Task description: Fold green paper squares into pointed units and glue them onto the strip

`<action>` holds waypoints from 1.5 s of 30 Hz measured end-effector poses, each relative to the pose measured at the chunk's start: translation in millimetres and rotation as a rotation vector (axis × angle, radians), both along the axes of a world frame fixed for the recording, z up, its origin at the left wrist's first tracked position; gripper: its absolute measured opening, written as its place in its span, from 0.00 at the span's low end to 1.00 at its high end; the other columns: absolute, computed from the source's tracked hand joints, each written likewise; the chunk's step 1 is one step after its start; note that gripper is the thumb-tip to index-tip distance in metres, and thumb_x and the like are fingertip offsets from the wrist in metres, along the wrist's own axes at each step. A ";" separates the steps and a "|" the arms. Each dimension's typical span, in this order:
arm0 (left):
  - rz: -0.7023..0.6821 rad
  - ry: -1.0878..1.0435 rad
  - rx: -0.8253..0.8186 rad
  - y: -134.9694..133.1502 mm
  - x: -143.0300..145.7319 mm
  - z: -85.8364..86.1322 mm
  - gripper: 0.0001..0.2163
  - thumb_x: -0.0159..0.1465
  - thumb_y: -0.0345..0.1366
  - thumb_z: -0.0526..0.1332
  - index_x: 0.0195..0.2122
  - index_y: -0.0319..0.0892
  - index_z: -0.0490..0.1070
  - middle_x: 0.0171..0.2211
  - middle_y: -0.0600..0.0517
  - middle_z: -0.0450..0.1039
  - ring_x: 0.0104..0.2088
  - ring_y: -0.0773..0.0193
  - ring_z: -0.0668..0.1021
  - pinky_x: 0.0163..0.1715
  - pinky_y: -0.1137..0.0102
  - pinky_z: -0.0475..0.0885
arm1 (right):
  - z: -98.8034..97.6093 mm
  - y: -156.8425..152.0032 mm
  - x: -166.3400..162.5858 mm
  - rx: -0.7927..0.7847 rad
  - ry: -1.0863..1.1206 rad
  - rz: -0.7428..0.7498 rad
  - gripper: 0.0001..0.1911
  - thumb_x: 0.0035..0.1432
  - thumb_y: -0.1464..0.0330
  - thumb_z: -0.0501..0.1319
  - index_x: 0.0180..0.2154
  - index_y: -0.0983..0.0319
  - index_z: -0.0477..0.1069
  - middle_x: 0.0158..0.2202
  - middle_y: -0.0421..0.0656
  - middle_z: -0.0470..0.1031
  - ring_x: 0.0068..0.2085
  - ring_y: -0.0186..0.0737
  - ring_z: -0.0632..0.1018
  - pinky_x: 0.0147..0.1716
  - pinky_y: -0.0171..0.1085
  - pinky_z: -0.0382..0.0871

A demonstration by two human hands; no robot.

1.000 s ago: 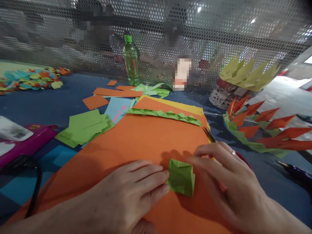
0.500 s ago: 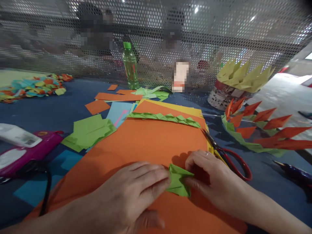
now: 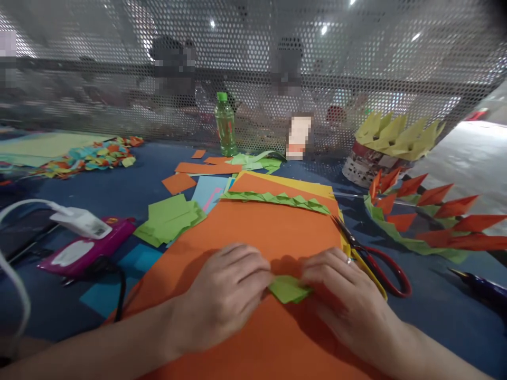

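Observation:
A small folded green paper piece [image 3: 288, 288] lies on a large orange sheet [image 3: 261, 232] on the blue table. My left hand [image 3: 224, 293] pinches its left edge with the fingertips. My right hand [image 3: 340, 295], with a ring on one finger, pinches its right edge. Both hands press the piece flat between them. Part of the green piece is hidden under my fingers.
Red-handled scissors [image 3: 374, 258] lie right of my right hand. A green folded strip [image 3: 277, 199] crosses the sheet's far end. Green squares [image 3: 172, 219], a magenta device [image 3: 85, 248], a green bottle [image 3: 225, 124], orange-spiked paper band [image 3: 420, 216] and yellow paper crown [image 3: 396, 138] surround. Mesh screen behind.
The green piece has been folded smaller and flatter. Both hands have closed in on it from either side, and the view has pulled back, showing more of the table on the left.

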State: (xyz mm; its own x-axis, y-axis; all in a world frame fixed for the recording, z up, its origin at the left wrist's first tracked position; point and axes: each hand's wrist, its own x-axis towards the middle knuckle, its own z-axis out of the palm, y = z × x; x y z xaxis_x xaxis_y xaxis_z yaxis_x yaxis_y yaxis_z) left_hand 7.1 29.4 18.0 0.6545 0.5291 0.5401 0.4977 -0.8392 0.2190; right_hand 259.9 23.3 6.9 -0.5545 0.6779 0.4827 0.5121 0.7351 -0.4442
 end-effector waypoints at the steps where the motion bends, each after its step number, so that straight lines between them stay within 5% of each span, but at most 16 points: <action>1: -0.004 0.025 0.079 -1.5 -1.5 -1.3 0.10 0.72 0.23 0.55 0.41 0.37 0.75 0.37 0.47 0.79 0.38 0.58 0.78 0.42 0.61 0.71 | 1.3 0.1 -0.2 0.051 -0.027 0.021 0.11 0.64 0.79 0.57 0.42 0.58 0.70 0.41 0.41 0.77 0.41 0.41 0.75 0.42 0.39 0.65; 5: -0.022 0.121 0.287 -8.3 -3.6 -7.3 0.11 0.72 0.21 0.54 0.42 0.34 0.76 0.39 0.44 0.80 0.40 0.55 0.78 0.45 0.59 0.69 | 4.8 -1.5 -1.9 0.220 -0.137 0.094 0.08 0.68 0.77 0.57 0.42 0.60 0.72 0.39 0.41 0.78 0.40 0.40 0.74 0.45 0.40 0.63; 10: -0.020 0.193 0.250 -13.4 0.0 -10.1 0.14 0.73 0.23 0.50 0.41 0.35 0.77 0.36 0.46 0.79 0.38 0.56 0.77 0.47 0.59 0.69 | 2.7 -2.5 -4.9 0.224 -0.286 0.100 0.11 0.68 0.77 0.55 0.34 0.61 0.72 0.33 0.40 0.76 0.35 0.40 0.72 0.41 0.42 0.59; 18: 0.002 -0.048 -0.330 -9.5 0.0 -9.3 0.09 0.72 0.29 0.58 0.35 0.42 0.73 0.35 0.52 0.73 0.36 0.62 0.73 0.39 0.66 0.68 | 1.3 -0.6 -4.9 -0.055 -0.134 0.032 0.10 0.69 0.64 0.63 0.34 0.60 0.74 0.32 0.39 0.75 0.36 0.40 0.72 0.36 0.39 0.59; 23: 0.080 -0.068 -0.410 -4.8 2.2 -11.4 0.11 0.71 0.29 0.57 0.30 0.41 0.68 0.32 0.53 0.68 0.34 0.63 0.72 0.35 0.68 0.66 | -3.7 1.6 -4.7 -0.276 -0.045 -0.035 0.10 0.67 0.64 0.65 0.31 0.59 0.74 0.30 0.36 0.74 0.34 0.36 0.72 0.36 0.37 0.59; 31: 0.165 -0.066 -0.405 -5.7 8.0 -20.1 0.11 0.71 0.27 0.56 0.29 0.42 0.63 0.30 0.53 0.65 0.33 0.61 0.67 0.33 0.65 0.61 | -8.3 1.2 -13.1 -0.068 -0.172 -0.206 0.16 0.66 0.67 0.64 0.26 0.59 0.64 0.27 0.37 0.71 0.30 0.39 0.70 0.30 0.38 0.53; 45: 0.186 -0.009 -0.397 -5.2 7.0 -19.7 0.10 0.67 0.25 0.59 0.29 0.42 0.62 0.31 0.54 0.64 0.34 0.61 0.67 0.34 0.64 0.60 | -8.0 2.1 -12.5 -0.053 -0.164 -0.201 0.15 0.60 0.70 0.69 0.26 0.59 0.65 0.27 0.36 0.70 0.29 0.38 0.69 0.29 0.38 0.53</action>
